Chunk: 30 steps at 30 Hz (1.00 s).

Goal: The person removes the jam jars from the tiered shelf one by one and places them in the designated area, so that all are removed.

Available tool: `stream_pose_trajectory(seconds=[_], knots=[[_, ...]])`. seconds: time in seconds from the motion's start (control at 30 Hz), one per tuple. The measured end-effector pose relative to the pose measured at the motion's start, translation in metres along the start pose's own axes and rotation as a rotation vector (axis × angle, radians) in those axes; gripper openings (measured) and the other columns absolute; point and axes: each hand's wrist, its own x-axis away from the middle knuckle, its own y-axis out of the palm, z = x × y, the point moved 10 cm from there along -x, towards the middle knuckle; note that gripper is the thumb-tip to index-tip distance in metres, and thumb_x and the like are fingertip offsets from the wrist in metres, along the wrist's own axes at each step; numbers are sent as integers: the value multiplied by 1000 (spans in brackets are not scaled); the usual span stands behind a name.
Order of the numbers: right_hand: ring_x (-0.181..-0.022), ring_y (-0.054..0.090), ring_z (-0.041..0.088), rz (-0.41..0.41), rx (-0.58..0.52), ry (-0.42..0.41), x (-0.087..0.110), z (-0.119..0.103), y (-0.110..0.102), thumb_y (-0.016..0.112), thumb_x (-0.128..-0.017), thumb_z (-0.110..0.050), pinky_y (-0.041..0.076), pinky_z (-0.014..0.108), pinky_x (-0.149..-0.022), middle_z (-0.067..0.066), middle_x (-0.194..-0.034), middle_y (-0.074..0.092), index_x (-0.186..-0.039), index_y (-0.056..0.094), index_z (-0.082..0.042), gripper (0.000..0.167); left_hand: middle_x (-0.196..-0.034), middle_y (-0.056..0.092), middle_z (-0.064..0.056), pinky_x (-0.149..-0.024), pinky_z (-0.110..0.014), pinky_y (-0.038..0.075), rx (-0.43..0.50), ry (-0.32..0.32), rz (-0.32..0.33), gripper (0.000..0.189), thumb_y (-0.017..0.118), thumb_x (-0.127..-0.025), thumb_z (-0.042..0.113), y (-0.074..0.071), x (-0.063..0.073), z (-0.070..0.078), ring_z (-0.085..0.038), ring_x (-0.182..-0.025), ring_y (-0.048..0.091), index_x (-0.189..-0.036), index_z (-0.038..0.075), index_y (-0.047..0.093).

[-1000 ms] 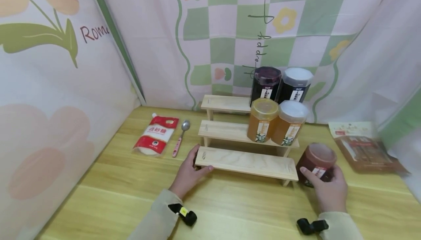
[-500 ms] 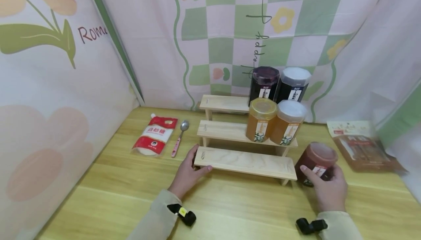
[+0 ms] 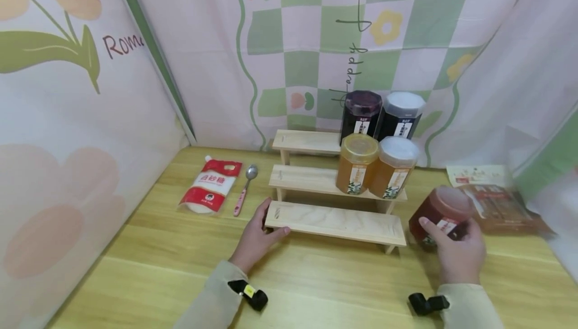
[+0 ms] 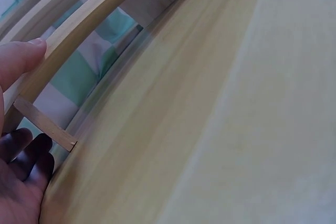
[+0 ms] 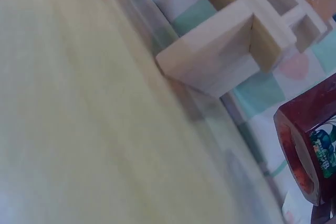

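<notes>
In the head view, my left hand grips the left end of the lowest board of a three-tier wooden display shelf. From the left wrist, its thumb shows on the board's edge, with the other fingers below beside a leg. My right hand holds a dark red jar with a clear lid, just right of the shelf. The jar is tilted and raised off the table, its base visible. Two amber jars stand on the middle tier. Behind them, two dark jars occupy the top tier.
To the left lie a red and white sugar pouch and a spoon with a pink handle. A brown food packet lies at the right. Printed curtains enclose the wooden table at the back and sides.
My right hand has lifted the dark red jar slightly and moved it to the right, away from the shelf. The left hand keeps its hold on the shelf.
</notes>
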Motion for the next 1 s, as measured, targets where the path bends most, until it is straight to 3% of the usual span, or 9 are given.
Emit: stream_pose_trajectory(seconds=[0.1,0.27,0.53,0.8,1.0], knots=[[-121,51,16,-7,-12,-21,4,-11,4,89,-78,-20,43,25,-106,-6,-127,56,-144,50,-22,77,-158,37,-11,-117,-48,32,-3,0,-6,101,81,-84,40,1,0,0,-30,-144,36,-161,15,20],[-118,53,14,-41,-169,-70,13,-28,12,89,-74,-5,46,9,-91,-5,-124,58,-140,53,-19,75,-157,38,-10,-117,-47,33,-6,-3,-11,102,81,-84,41,1,1,-1,-29,-143,38,-161,15,19],[-119,55,18,-113,-320,-241,30,-57,24,84,-70,13,44,14,-100,4,-125,61,-134,58,-10,73,-157,38,-10,-117,-48,32,-4,3,-11,103,81,-84,42,0,-2,-2,-29,-143,37,-161,15,19],[-124,52,19,-172,-208,-234,40,-52,40,86,-71,7,42,13,-103,4,-132,56,-143,49,-14,84,-158,37,-10,-117,-47,32,-10,0,-6,103,81,-83,42,0,-3,-5,-29,-144,36,-161,16,19],[-112,53,8,-190,63,-304,45,-45,53,89,-73,-5,42,10,-95,-1,-127,54,-145,44,-10,85,-158,37,-12,-116,-49,34,-18,9,-4,102,81,-85,40,-1,-3,-2,-31,-143,37,-161,14,19]])
